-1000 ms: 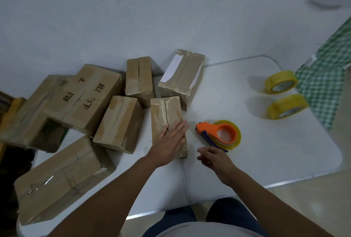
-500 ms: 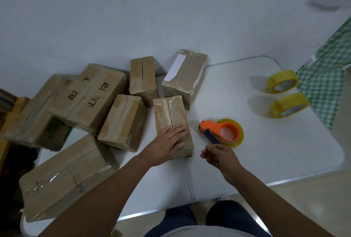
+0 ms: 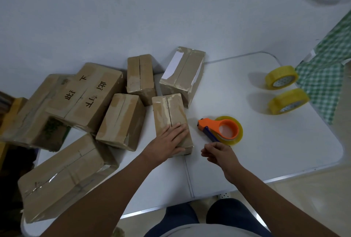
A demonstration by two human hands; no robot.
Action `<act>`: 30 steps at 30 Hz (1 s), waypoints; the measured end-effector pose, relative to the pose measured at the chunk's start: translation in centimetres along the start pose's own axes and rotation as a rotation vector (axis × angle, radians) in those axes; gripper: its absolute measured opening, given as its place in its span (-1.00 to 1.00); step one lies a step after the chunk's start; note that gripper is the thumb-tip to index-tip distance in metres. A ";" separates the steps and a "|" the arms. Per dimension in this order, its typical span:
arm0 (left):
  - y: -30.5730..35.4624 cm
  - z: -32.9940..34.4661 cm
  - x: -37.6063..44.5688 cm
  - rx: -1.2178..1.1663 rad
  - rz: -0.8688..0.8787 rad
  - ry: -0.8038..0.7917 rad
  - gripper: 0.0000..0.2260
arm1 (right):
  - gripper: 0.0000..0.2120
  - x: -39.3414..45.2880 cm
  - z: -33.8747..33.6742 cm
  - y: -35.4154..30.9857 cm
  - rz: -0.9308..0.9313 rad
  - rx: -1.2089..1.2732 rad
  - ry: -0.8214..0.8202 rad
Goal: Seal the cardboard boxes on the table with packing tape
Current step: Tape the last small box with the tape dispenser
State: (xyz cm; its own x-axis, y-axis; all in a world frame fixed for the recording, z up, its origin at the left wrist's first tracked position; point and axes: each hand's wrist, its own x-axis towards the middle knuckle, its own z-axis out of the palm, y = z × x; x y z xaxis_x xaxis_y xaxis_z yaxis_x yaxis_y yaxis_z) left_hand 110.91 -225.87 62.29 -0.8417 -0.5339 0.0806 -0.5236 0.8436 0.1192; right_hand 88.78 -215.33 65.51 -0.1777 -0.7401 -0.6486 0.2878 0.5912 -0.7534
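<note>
Here, in the head view, the left hand (image 3: 169, 142) lies flat with straight fingers on the near end of a small brown cardboard box (image 3: 171, 121) standing at the middle of the white folding table (image 3: 284, 151), its top seam showing as a dark slit between two flaps. The right hand (image 3: 218, 154) hovers just beside the box's near right corner, fingers loosely curled and holding nothing, close to but apart from the orange-handled tape dispenser with its yellowish roll (image 3: 222, 129) lying flat on the table. More brown cardboard boxes (image 3: 121, 119) crowd the left side, some leaning on each other, and two spare yellow tape rolls (image 3: 283, 88) stand on edge near the far right, beside a green checked cloth (image 3: 326, 77). The box looks light and fairly stiff, though its worn flaps may spring up, so a flat palm pressing across the seam seems the right hold. The dispenser is best taken by its orange loop, and the smooth tabletop could let the box slide under the pull of the tape.
</note>
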 end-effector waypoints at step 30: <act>1.9 0.0 0.5 0.154 -0.109 0.041 -0.39 | -0.79 5.3 3.3 2.6 -0.571 -0.645 0.121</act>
State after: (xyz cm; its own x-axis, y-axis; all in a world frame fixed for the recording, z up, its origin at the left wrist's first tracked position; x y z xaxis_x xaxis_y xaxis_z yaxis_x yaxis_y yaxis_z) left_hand 109.46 -224.54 62.51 -0.7747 -0.6215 0.1165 -0.6278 0.7780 -0.0234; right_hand 91.74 -218.77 60.44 -0.2412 -0.9614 -0.1323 -0.4592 0.2332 -0.8572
